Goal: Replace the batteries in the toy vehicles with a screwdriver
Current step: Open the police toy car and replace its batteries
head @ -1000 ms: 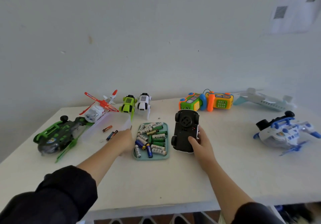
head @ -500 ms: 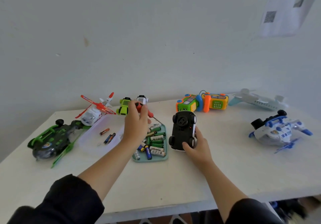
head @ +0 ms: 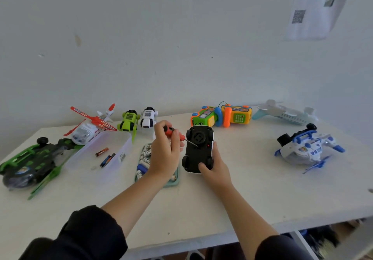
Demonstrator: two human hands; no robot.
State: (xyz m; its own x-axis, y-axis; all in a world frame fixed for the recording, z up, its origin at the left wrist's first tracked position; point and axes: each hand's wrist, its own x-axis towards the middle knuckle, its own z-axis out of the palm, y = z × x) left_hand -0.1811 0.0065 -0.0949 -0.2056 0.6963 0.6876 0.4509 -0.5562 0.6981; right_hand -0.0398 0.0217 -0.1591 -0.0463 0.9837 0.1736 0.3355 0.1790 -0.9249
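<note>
Work appears to be at an early stage. A black toy car (head: 198, 148) lies upside down on the white worktop (head: 252, 183), steadied at its near end by the right hand (head: 215, 171), whose fingers are wrapped round its side. An orange-handled screwdriver (head: 177, 135) is gripped in the left hand (head: 166, 150), with its thin shaft angled down onto the car's underside; whether the tip is seated in a screw cannot be told. The battery cover seems not yet removed, so unscrewing, swapping cells and closing are judged still to come.

Loose batteries (head: 144, 157) are held in a teal tray (head: 173, 182) just left of the car, partly hidden by the left hand. A clear plastic tub (head: 113, 148) with a few cells is placed further left. Other toys are ranged around: a green helicopter (head: 30, 165), a red-and-white helicopter (head: 90, 126), two small trucks, a toy phone set (head: 222, 115) and two planes. Nothing is seen blocking the car.
</note>
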